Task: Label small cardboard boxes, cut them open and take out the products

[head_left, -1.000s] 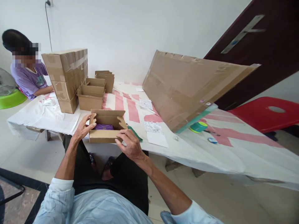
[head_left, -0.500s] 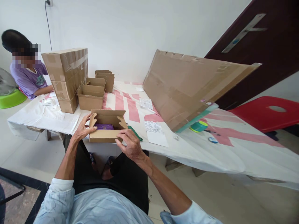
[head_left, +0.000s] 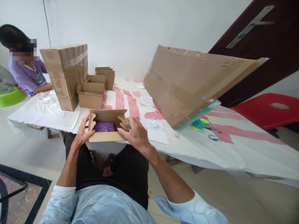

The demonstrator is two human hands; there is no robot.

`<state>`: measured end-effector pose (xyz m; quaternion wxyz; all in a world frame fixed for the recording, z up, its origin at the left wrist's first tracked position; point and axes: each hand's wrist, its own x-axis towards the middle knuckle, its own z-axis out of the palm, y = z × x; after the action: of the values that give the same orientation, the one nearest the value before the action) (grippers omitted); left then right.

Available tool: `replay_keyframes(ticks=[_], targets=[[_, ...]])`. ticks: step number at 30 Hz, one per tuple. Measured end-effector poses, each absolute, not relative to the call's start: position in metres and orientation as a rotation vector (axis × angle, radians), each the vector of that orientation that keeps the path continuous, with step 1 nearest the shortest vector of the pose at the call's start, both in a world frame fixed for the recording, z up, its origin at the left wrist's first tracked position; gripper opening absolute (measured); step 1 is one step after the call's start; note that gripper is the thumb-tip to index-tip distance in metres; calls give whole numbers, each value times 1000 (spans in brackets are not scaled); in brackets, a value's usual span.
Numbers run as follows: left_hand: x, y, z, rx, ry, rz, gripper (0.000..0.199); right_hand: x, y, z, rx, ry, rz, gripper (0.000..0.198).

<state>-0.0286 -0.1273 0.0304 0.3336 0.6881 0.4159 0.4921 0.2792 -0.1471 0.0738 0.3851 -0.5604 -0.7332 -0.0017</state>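
An open cardboard box point(head_left: 105, 137) sits at the table's near edge, in front of my body. Inside it, toward the left, lies a purple package point(head_left: 104, 126); its kind is unclear. My left hand point(head_left: 81, 132) grips the box's left end, thumb over the near corner. At the right end, my right hand point(head_left: 137, 133) holds the box, with the thumb over the near wall and the fingers on the outer side. Notched side flaps stand up at both ends, and the long back wall is upright.
Beyond the box stand several open cardboard boxes point(head_left: 91, 99), beside a stack of taped cartons point(head_left: 64, 74). A large cardboard sheet point(head_left: 187, 84) leans at the right. Printed paper point(head_left: 157, 132) and a green tape roll point(head_left: 199, 124) lie on the table. A person in purple point(head_left: 29, 76) sits far left.
My right hand has moved from the box's near wall up around its right end. The box has tipped slightly, showing more of the purple package. My left hand keeps its hold.
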Motion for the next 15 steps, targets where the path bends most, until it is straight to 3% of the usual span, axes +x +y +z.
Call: replay_keyframes(ticks=[2,8,15], targets=[[-28,-132,29,1801,1093,1292,91,280,-139,75,-1565,-1894,12,44],[-25,-139,28,1826,1100,1293,91,285,-132,64,-1543,-1828,51,25],[-23,-142,28,1800,1107,1294,91,294,-131,56,-1480,-1656,206,34]])
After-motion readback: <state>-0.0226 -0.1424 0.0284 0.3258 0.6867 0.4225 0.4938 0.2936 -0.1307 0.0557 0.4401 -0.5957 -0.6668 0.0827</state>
